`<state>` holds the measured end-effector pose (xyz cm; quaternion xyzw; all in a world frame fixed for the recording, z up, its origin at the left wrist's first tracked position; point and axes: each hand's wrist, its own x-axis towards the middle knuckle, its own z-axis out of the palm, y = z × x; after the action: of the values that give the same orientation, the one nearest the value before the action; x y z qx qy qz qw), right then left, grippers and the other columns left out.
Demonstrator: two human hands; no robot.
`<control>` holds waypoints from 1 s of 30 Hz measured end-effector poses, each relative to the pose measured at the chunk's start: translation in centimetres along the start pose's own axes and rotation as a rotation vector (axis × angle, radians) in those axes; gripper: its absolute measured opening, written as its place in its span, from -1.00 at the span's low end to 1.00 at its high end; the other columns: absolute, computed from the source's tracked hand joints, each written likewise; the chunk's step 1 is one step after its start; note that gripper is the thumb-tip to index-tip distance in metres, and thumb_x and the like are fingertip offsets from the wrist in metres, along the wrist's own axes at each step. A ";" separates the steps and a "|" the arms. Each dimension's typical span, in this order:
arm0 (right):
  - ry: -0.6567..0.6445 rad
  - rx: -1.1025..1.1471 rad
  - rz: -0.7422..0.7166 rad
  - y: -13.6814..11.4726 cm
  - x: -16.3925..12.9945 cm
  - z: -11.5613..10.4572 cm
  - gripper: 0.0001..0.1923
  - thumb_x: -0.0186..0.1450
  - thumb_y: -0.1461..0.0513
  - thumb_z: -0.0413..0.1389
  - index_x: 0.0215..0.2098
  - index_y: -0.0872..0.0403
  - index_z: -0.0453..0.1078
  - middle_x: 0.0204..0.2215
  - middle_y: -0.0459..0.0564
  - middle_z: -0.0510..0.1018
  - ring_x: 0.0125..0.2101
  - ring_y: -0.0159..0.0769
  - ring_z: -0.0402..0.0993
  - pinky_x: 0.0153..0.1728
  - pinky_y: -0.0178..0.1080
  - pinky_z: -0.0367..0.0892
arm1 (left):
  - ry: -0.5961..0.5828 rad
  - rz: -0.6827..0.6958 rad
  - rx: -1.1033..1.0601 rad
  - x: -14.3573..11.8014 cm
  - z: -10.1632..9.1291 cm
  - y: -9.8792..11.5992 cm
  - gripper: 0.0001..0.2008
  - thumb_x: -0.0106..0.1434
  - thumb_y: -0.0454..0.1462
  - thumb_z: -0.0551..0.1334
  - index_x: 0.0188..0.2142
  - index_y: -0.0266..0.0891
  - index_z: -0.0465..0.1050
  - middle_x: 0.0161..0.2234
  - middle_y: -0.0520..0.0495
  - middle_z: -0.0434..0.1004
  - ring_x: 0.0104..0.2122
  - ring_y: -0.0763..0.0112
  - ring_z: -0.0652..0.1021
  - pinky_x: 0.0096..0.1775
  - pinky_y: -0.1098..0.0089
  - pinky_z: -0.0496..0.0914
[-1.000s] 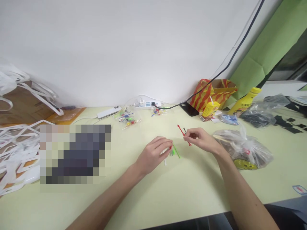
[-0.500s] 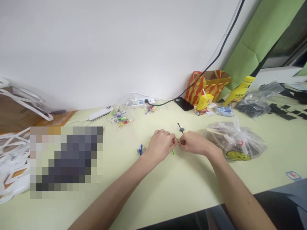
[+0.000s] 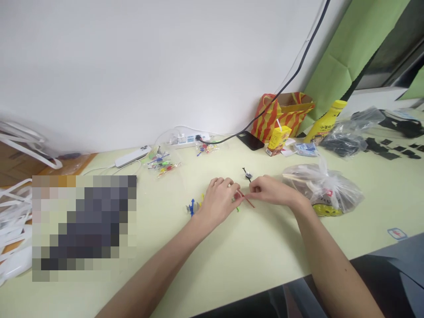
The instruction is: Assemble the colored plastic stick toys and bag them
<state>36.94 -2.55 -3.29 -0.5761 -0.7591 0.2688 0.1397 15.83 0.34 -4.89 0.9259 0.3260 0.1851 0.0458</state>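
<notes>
1. Left hand [image 3: 218,201] curled knuckles-up on the bench [image 3: 251,260], fingers closed; what they hold is hidden.
2. Right hand [image 3: 270,191] pinches a thin red stick [image 3: 247,200] (between both hands, fingertips nearly meeting).
3. Blue plastic piece [image 3: 191,206] just beside left hand's outer edge.
4. Knotted plastic bag [image 3: 323,190] near right wrist.

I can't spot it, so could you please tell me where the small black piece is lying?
The small black piece lies on the table just beyond the right hand, left of the clear plastic bag.
</notes>
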 end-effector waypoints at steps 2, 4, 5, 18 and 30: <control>0.230 0.039 0.012 0.3 0.1 -0.5 -0.62 0.36 0.02 0.08 -0.50 0.08 0.38 -0.61 -0.14 0.40 -0.57 -0.39 0.22 -0.51 -0.31 0.07 | 0.067 0.015 -0.011 -0.5 -0.3 0.2 -0.84 0.33 -0.23 0.29 -0.10 -0.17 0.51 -0.11 -0.12 0.53 -0.13 0.17 0.53 -0.01 0.10 0.38; 0.478 0.013 0.055 0.8 0.3 -0.7 -0.63 0.40 0.01 0.02 -0.43 0.07 0.39 -0.57 -0.10 0.44 -0.54 -0.36 0.27 -0.47 -0.29 0.11 | 0.148 0.052 -0.038 -1.2 -0.5 0.4 -0.82 0.37 -0.28 0.23 -0.04 -0.16 0.47 -0.05 -0.14 0.52 -0.09 0.17 0.52 0.01 0.09 0.39; 0.564 -0.016 0.075 1.0 0.4 -0.7 -0.64 0.42 0.02 -0.01 -0.38 0.08 0.40 -0.54 -0.08 0.47 -0.53 -0.34 0.29 -0.44 -0.28 0.14 | 0.190 0.087 -0.058 -1.7 -0.5 0.4 -0.81 0.37 -0.30 0.21 -0.03 -0.16 0.46 -0.03 -0.15 0.52 -0.08 0.18 0.52 0.03 0.08 0.39; 0.520 -0.267 0.028 4.0 2.7 3.5 -0.62 0.31 0.18 0.12 0.07 0.11 0.44 -0.02 0.23 0.48 0.00 0.06 0.42 -0.02 -0.01 0.36 | 0.457 0.405 -0.141 -5.4 0.8 2.3 -0.66 0.22 -0.43 0.17 -0.04 -0.10 0.47 -0.09 -0.03 0.60 -0.04 0.26 0.54 0.16 0.10 0.37; 0.514 -0.067 -0.018 2.4 2.6 3.0 -0.69 0.29 0.24 0.10 -0.01 0.11 0.47 -0.14 0.11 0.55 -0.28 -0.19 0.50 -0.26 -0.16 0.44 | 0.608 0.292 -0.185 -4.9 0.1 0.2 -0.60 0.23 -0.44 0.19 0.05 -0.12 0.40 -0.10 -0.09 0.61 -0.07 0.24 0.54 0.13 0.07 0.38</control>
<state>36.54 -0.39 -7.31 -0.6229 -0.7125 0.0870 0.3112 12.46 -2.81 -6.45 0.8571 0.1708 0.4860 0.0035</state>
